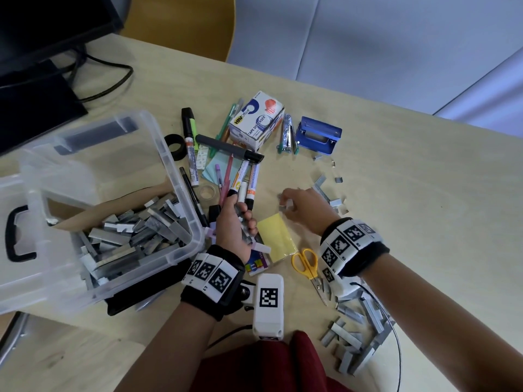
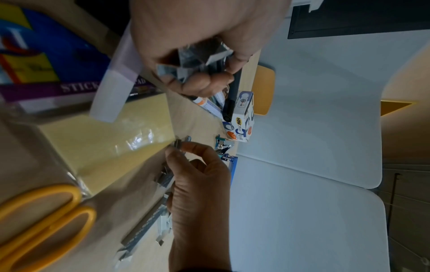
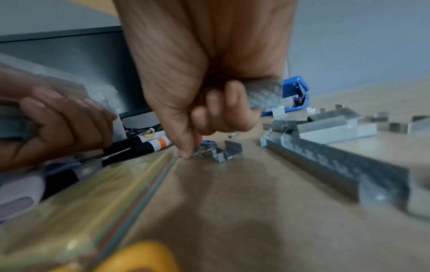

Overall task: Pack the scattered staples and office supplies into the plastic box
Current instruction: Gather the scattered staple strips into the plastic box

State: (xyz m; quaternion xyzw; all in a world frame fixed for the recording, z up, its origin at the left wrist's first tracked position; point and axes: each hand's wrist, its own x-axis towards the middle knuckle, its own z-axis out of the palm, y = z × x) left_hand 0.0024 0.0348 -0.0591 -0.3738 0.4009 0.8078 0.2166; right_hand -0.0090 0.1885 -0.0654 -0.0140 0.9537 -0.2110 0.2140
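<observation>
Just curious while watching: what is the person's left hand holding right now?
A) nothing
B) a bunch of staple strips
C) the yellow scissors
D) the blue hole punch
B: the left hand curls its fingers round a bunch of staple strips, while the yellow scissors and blue hole punch lie untouched on the table.

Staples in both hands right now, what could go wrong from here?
1. The left hand already grips a full bundle of staples; some could slip out before reaching the plastic box.
2. The right hand pinches a tiny staple piece while holding another strip, so either may drop.
</observation>
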